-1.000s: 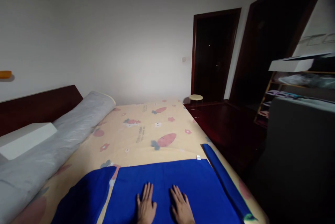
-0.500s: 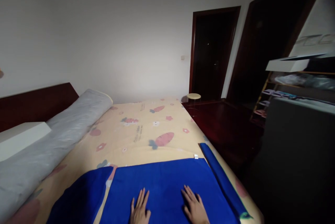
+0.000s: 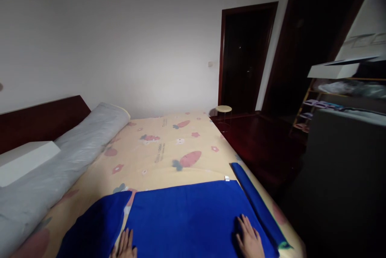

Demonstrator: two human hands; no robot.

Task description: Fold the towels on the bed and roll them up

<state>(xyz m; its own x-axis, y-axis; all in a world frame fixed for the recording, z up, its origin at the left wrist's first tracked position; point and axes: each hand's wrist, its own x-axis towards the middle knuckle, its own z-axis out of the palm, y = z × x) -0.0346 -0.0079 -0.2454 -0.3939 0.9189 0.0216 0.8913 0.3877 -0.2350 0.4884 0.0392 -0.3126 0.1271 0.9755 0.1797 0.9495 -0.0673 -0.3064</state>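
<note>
A blue towel point(image 3: 187, 213) with a small white tag point(image 3: 227, 178) lies spread flat on the bed. My left hand point(image 3: 125, 246) rests at the towel's left edge, fingers stretched out; its lower part is cut off by the frame. On the right part of the towel lies my right hand point(image 3: 249, 237), palm down with fingers extended. Beside that hand runs a rolled blue cloth point(image 3: 256, 203) along the bed's right side. Another blue cloth point(image 3: 95, 226) lies loosely to the left of my left hand.
The bed point(image 3: 169, 141) has a yellow sheet with carrot prints. A grey rolled bundle point(image 3: 75, 149) and a white box point(image 3: 27, 159) lie along the headboard point(image 3: 45, 121). A round stool point(image 3: 223, 108) stands near the door point(image 3: 250, 60); a shoe rack point(image 3: 328, 93) is at right.
My hands have moved apart over the towel, the left one toward its left edge, the right one toward the rolled cloth. The towel still lies flat.
</note>
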